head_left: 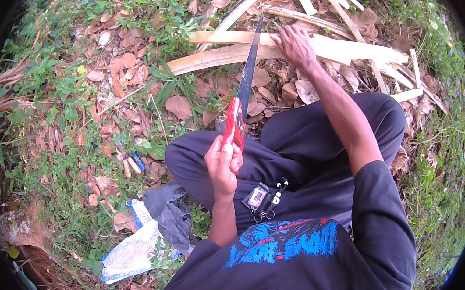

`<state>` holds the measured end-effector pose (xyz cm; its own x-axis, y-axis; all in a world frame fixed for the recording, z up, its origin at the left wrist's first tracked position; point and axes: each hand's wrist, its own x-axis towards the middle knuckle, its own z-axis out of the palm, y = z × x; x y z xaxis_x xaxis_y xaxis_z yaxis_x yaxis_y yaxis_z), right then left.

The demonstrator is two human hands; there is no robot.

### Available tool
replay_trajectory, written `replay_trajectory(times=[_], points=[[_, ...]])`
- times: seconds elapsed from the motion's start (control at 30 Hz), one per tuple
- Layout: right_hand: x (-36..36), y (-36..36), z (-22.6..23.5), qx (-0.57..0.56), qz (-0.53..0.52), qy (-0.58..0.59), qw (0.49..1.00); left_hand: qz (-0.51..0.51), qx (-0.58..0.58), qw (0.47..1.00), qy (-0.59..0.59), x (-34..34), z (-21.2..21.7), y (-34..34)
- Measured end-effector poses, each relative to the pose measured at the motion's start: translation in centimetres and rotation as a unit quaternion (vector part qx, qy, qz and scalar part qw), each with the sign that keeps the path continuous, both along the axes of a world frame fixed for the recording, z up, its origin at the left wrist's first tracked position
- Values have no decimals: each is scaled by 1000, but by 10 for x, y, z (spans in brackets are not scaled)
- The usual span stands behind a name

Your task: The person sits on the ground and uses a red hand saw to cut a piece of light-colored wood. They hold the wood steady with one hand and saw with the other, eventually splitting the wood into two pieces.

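Head view looks down on a seated person in dark trousers on leaf-strewn ground. Left hand is closed around the red handle of a saw, fingers wrapped tight. The saw's long axis runs nearly straight away from the body, handle low over the lap, dark blade rising to a tip that points up the picture, leaning slightly right. The blade crosses a pale split strip lying roughly crosswise in front of the knees. Right hand presses down on the strips just right of the blade, fingers spread and curled over the wood, not gripping. More strips pile up beyond and to the right. Left of the blade lies open ground with dry leaves; a plastic bag sits by the left hip.
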<state>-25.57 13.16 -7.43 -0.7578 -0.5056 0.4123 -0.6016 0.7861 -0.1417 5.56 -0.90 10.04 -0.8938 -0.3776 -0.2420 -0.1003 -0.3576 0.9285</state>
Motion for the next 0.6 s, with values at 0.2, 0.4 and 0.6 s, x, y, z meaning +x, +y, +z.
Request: replay_trajectory(times=[0.2, 0.4, 0.6], points=[[-29, 30, 3, 36, -32, -26, 999, 0, -9, 1000, 18, -3, 14, 11], [-21, 37, 9, -31, 19, 13, 999, 3, -16, 1000, 15, -1, -3, 20], [-30, 30, 7, -62, -72, -58, 994, 6, 10, 999, 44, -13, -4, 31]])
